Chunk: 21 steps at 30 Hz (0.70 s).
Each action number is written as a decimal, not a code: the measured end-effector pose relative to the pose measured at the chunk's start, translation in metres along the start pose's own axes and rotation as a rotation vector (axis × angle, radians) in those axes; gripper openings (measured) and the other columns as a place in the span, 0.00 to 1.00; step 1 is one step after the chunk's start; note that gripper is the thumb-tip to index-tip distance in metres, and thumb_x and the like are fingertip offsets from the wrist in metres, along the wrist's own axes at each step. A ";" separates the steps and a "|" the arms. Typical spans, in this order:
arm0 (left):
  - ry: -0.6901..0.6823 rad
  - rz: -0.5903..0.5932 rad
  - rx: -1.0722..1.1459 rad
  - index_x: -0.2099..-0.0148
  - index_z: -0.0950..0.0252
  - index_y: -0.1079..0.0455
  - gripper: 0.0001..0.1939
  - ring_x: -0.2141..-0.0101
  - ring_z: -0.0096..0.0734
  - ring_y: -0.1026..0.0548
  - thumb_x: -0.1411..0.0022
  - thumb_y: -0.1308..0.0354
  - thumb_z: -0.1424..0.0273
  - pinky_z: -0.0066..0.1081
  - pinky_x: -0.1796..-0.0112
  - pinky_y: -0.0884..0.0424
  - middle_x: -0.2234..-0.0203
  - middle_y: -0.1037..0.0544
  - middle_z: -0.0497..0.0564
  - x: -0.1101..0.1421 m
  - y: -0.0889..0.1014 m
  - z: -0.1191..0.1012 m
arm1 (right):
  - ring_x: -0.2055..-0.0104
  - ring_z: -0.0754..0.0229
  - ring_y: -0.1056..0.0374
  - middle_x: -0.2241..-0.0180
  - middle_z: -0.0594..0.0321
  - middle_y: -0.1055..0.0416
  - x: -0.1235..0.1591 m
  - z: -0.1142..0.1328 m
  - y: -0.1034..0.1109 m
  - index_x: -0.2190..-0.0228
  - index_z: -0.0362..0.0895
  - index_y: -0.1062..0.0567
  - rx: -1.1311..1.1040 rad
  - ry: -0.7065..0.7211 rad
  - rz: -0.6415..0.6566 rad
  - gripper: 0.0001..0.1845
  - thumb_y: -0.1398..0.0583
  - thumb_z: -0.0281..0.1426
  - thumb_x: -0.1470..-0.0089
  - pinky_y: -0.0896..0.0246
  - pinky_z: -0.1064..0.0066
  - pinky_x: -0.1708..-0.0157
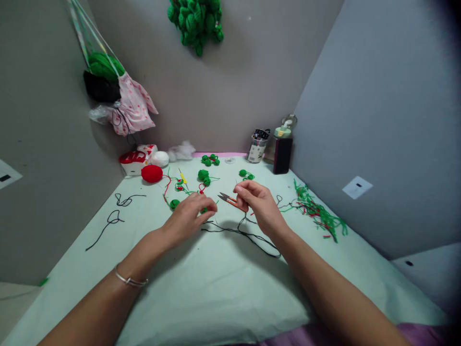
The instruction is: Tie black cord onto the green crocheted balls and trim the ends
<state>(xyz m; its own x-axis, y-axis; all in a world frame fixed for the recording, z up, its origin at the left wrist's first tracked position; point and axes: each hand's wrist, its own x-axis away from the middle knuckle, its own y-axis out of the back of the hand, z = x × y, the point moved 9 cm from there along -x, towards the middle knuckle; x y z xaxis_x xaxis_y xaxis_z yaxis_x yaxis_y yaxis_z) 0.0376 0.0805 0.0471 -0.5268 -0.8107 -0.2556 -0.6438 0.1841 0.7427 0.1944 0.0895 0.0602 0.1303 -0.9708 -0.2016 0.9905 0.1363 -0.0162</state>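
Note:
My left hand [190, 215] hovers above the middle of the table, thumb and index fingertips brought together. Anything between them is too small to make out. My right hand [260, 205] is closed beside it, with thread snips [230, 200] at its curled fingers. The snips' dark blades point left and their orange handle runs into the hand. A black cord [248, 234] lies in loops below the right hand. Just beyond my left hand are a green crocheted ball [174, 204], red yarn [166, 190] and a yellow-handled crochet hook [183, 178].
Green crocheted pieces [203, 176] lie farther back. A red yarn ball [151, 173] is at back left, loose black cords [114, 218] at left. Green and red yarn scraps [317, 211] spread at right. A pen cup [257, 146] and dark phone [283, 155] stand by the wall.

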 end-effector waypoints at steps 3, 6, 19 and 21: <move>-0.076 0.043 -0.279 0.64 0.63 0.26 0.08 0.61 0.41 0.35 0.34 0.46 0.71 0.40 0.58 0.38 0.66 0.26 0.54 -0.003 -0.022 0.007 | 0.79 0.67 0.45 0.82 0.68 0.34 0.000 -0.003 0.000 0.70 0.44 0.26 0.012 -0.005 0.003 0.16 0.37 0.44 0.44 0.50 0.73 0.77; -0.063 0.097 -0.372 0.68 0.64 0.26 0.11 0.63 0.40 0.35 0.35 0.48 0.75 0.41 0.57 0.39 0.69 0.28 0.54 -0.005 -0.039 0.013 | 0.79 0.67 0.44 0.81 0.68 0.33 0.002 -0.004 -0.003 0.70 0.43 0.26 0.023 -0.018 0.011 0.15 0.37 0.44 0.44 0.49 0.73 0.77; 0.063 -0.297 0.376 0.64 0.62 0.28 0.07 0.49 0.39 0.32 0.35 0.42 0.65 0.33 0.53 0.36 0.56 0.28 0.53 0.005 0.019 -0.012 | 0.80 0.71 0.41 0.70 0.64 0.25 0.008 -0.028 -0.027 0.70 0.43 0.27 -0.293 -0.172 0.032 0.15 0.35 0.42 0.47 0.48 0.76 0.80; 0.043 -0.336 0.429 0.64 0.62 0.28 0.06 0.51 0.36 0.31 0.34 0.42 0.67 0.32 0.53 0.36 0.55 0.28 0.52 0.007 0.018 -0.015 | 0.82 0.70 0.40 0.77 0.67 0.28 0.014 -0.040 -0.043 0.70 0.43 0.28 -0.353 -0.276 0.116 0.17 0.34 0.44 0.49 0.48 0.77 0.81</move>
<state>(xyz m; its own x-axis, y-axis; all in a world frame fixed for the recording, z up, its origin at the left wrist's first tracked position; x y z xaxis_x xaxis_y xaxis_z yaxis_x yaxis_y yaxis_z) 0.0307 0.0694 0.0680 -0.2355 -0.8842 -0.4034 -0.9463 0.1140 0.3025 0.1517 0.0784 0.0191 0.2938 -0.9548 0.0455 0.8994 0.2600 -0.3513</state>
